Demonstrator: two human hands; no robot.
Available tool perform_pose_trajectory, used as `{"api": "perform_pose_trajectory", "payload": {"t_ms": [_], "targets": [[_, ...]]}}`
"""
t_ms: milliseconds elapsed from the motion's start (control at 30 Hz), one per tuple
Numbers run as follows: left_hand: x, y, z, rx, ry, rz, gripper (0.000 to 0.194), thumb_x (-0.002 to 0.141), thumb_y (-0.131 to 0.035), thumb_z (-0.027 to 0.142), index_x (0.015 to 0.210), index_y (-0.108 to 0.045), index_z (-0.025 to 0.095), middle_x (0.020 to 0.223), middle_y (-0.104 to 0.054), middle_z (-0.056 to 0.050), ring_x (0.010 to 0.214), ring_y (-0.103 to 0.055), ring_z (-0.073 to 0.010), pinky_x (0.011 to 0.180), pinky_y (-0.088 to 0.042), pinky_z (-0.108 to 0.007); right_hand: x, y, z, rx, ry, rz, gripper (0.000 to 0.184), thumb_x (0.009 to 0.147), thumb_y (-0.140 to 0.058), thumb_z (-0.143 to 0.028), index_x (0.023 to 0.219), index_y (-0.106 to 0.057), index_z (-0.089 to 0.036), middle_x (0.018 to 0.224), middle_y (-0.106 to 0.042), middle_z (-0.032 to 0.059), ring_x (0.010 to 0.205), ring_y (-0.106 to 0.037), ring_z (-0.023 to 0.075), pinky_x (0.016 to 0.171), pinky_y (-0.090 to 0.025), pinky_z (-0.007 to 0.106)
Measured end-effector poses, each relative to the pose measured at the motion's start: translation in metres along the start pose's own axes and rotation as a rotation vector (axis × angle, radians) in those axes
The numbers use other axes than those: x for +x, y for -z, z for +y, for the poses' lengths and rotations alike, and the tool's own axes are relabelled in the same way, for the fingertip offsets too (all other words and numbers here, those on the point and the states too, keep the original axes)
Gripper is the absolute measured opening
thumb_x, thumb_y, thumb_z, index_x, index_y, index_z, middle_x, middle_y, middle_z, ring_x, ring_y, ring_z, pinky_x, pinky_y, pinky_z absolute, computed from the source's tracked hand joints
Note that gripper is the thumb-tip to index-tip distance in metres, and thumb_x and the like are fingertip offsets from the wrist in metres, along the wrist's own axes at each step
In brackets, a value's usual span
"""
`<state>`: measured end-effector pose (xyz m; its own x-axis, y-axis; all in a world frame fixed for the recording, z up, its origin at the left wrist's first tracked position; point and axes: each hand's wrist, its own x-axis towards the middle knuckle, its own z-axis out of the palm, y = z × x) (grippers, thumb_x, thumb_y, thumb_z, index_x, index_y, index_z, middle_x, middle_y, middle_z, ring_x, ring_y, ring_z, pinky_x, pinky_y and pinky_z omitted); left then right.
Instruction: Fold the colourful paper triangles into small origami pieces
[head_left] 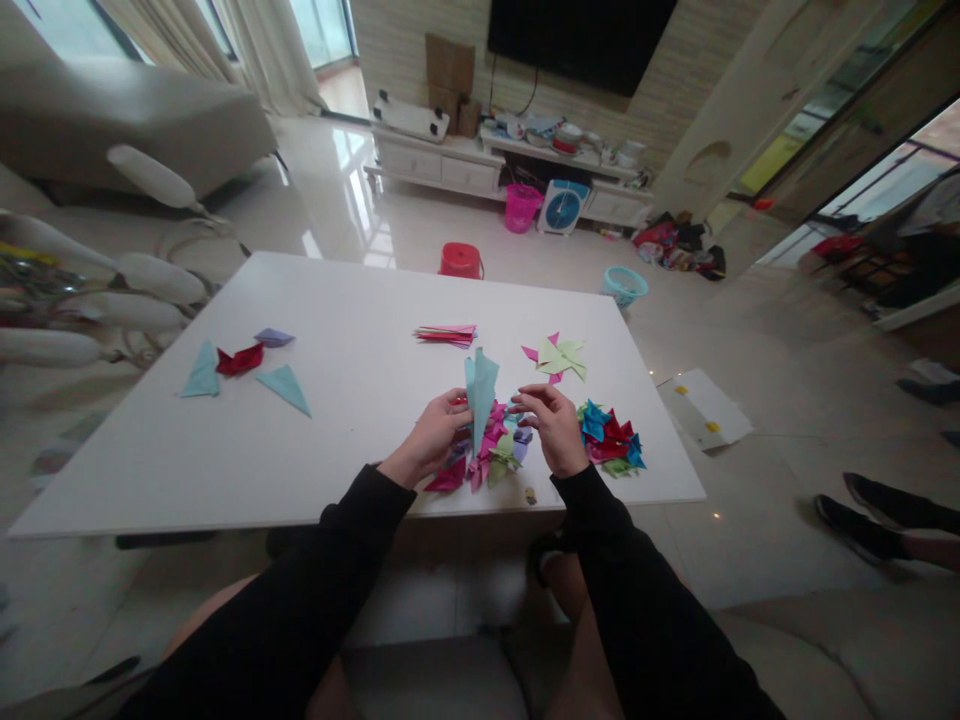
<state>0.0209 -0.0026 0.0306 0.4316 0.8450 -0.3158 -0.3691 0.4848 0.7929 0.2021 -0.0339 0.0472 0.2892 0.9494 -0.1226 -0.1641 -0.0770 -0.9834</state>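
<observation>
Left hand [435, 428] holds folded pale blue paper [482, 388].

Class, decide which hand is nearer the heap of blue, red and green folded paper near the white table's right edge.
Right. The right hand is just left of the heap; the left hand is farther left, holding a pale-blue pointed folded paper.

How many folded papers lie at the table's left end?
4: a red paper in the middle, a purple paper beyond it, a pale-blue paper at left and another pale-blue paper at right. Others might hide underneath.
</observation>
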Motion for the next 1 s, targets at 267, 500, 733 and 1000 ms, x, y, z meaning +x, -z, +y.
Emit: {"api": "perform_pose_trajectory", "payload": {"t_ms": [267, 500, 733, 1000], "targets": [[-0.008, -0.004, 0.002, 0.064, 0.096, -0.119, 0.038, 0.069, -0.089, 0.029, 0.091, -0.062, 0.013, 0.067, -0.069, -0.002, 0.053, -0.061, -0.0098, 0.054, -0.048, -0.019, -0.001, -0.016, 0.013, 0.012, -0.074, -0.179, 0.032, 0.068, -0.084, -0.043, 0.087, -0.075, -0.019, 0.085, -0.075, 0.002, 0.072, -0.065, 0.0144, 0.064, -0.05, 0.025], [-0.003, 0.002, 0.0, 0.125, 0.009, -0.039, 0.039, 0.069, -0.087, 0.035, 0.093, -0.067, 0.013, 0.078, -0.072, -0.004, 0.063, -0.067, -0.0123, 0.065, -0.055, -0.024, 0.002, -0.014, 0.018, -0.02, -0.036, 0.059, 0.033, 0.061, -0.087, -0.043, 0.068, -0.069, -0.017, 0.06, -0.065, -0.0017, 0.056, -0.055, 0.011, 0.054, -0.041, 0.024], [0.0, 0.008, 0.002, 0.283, -0.132, 0.044, 0.04, 0.07, -0.084, 0.036, 0.098, -0.062, 0.016, 0.077, -0.073, -0.003, 0.07, -0.072, -0.018, 0.07, -0.057, -0.029, 0.003, -0.013, 0.016, 0.029, -0.058, 0.066, 0.034, 0.066, -0.082, -0.047, 0.065, -0.066, -0.017, 0.061, -0.068, 0.001, 0.056, -0.059, 0.0131, 0.055, -0.045, 0.026], [-0.002, 0.009, 0.006, 0.76, -0.444, 0.117, 0.029, 0.073, -0.082, 0.039, 0.091, -0.077, 0.016, 0.088, -0.076, -0.007, 0.074, -0.068, -0.0188, 0.068, -0.053, -0.029, 0.004, -0.011, 0.017, 0.042, -0.046, 0.091, 0.034, 0.066, -0.084, -0.047, 0.068, -0.068, -0.017, 0.06, -0.068, 0.0012, 0.054, -0.059, 0.0124, 0.056, -0.048, 0.026]]}}
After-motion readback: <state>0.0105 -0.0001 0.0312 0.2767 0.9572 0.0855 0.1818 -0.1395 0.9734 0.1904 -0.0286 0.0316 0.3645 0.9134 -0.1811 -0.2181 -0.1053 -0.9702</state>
